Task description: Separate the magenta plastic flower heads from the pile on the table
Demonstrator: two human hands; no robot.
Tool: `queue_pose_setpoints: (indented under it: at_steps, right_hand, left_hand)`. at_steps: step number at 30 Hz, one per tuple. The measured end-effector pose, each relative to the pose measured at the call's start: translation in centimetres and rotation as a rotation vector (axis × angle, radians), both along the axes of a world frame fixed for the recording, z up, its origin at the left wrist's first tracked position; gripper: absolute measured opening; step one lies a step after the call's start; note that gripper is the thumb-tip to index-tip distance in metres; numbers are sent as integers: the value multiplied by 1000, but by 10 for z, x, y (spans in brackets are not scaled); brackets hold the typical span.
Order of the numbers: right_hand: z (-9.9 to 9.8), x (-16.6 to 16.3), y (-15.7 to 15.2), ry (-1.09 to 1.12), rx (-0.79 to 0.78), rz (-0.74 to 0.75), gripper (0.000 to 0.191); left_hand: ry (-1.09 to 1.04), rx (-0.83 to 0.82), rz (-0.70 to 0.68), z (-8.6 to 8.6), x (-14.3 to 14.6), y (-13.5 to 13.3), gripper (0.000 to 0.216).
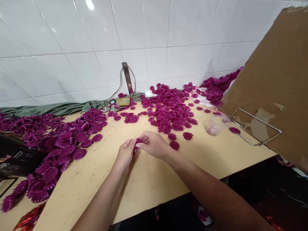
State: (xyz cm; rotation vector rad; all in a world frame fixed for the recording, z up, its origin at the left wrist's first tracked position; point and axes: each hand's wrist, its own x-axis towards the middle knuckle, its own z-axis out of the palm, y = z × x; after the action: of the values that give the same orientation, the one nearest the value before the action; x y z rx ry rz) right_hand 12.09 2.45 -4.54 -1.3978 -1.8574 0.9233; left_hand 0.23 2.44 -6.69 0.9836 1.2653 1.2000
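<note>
My left hand [126, 151] and my right hand [154, 144] meet over the middle of a pale wooden table [149, 179]. Both pinch the same small purple flower piece [138, 141] between their fingertips. Most of that piece is hidden by the fingers. A big scatter of purple flower pieces [169, 112] lies just beyond my right hand. Another heap of purple flower pieces [60, 144] spreads along the left side of the table.
A brown cardboard sheet [271, 86] leans at the right with a wire frame [256, 126] against it. A small clear cup [213, 126] stands nearby. A green cloth [60, 108], a small device [120, 101] and a metal strip lie by the white tiled wall. A dark box [16, 157] sits far left.
</note>
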Motion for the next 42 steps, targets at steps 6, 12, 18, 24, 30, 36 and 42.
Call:
queue_pose_setpoints:
  at_steps: [6,12,18,24,30,36,42]
  right_hand:
    - [-2,3,-1,-124,241,-20,14]
    - [-1,-1,1,-269,291,-178,12]
    - [12,27,34,-114,135,-497,18]
    - [23,45,23,-171,241,-427,34]
    - [11,2,-9,47,86,38,6]
    - [2,4,-2,-22,174,-118,12]
    - [4,3,16,40,148,-241,9]
  left_hand:
    - [-8,19,-62,-5,2,-3,50]
    - [114,110,-148,2,7,-8,30]
    - [120,135,-151,3,5,-14,32]
    - [13,9,0,1,0,-13,44]
    - [-33,5,-2,0,8,-12,49]
    - [43,84,-155,0,5,-17,38]
    - [109,169,-141,8,8,-15,29]
